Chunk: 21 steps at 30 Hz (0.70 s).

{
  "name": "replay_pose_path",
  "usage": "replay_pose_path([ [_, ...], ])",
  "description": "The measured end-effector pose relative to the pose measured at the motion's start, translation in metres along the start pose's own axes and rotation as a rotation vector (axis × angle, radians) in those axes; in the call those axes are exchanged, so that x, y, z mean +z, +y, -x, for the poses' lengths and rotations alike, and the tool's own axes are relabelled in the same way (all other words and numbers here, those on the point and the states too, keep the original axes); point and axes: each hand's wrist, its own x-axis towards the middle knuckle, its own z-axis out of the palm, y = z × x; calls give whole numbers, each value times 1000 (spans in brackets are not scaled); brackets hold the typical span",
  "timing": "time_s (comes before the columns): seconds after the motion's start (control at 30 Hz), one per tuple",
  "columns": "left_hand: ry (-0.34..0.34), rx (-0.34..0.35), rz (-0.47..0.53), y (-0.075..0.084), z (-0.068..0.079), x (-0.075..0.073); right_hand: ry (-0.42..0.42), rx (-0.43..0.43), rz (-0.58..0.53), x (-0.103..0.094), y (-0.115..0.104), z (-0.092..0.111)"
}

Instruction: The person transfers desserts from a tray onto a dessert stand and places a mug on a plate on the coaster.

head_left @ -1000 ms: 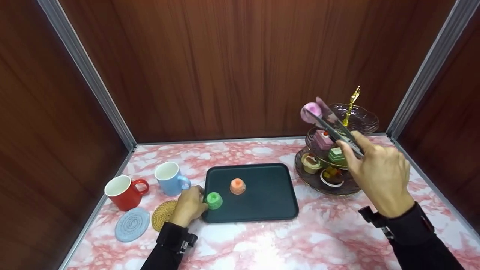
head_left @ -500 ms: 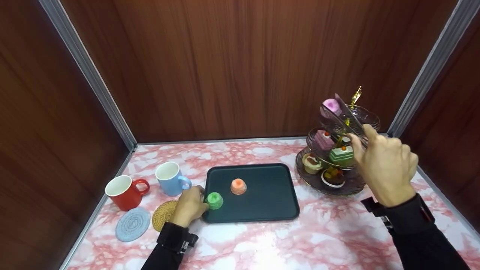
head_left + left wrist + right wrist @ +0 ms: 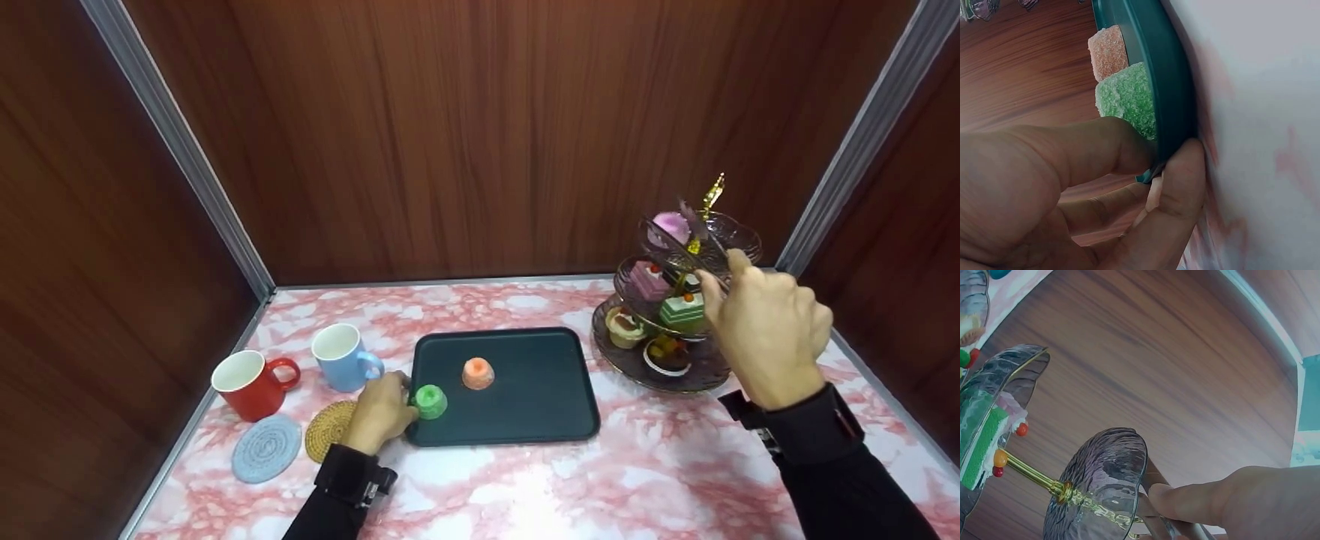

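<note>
My left hand (image 3: pixel 381 411) pinches the left rim of a dark green tray (image 3: pixel 525 405), thumb above and fingers below in the left wrist view. On the tray sit a green sugar-coated jelly sweet (image 3: pixel 431 402) close to my thumb and an orange one (image 3: pixel 478 373). My right hand (image 3: pixel 769 330) holds serving tongs (image 3: pixel 1154 520) at the top tier of a tiered cake stand (image 3: pixel 739 232). A pink-purple sweet (image 3: pixel 669 228) lies between the tong tips, at the left of that tier. Whether it touches the plate is hard to tell.
The stand's middle tier has a pink cake slice (image 3: pixel 648 280) and a green one (image 3: pixel 682 310); below are a cupcake (image 3: pixel 624 328) and a fruit tart (image 3: pixel 667 355). At left are a red mug (image 3: pixel 247 386), a blue mug (image 3: pixel 341 358), a grey coaster (image 3: pixel 266 448) and a tan coaster (image 3: pixel 327 431).
My right hand has carried the pink-purple sweet in the tongs rightward, then slightly down to the top tier. The tong tips look further apart now. My left hand stays on the tray rim.
</note>
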Motion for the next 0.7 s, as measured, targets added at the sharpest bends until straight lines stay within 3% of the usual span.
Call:
replay_pose_path([
  [0.2, 8, 3, -16, 0, 1, 0, 35, -9, -2, -3, -2, 1],
  [0.7, 8, -6, -6, 1, 0, 0, 134, -133, -66, 2, -18, 20],
])
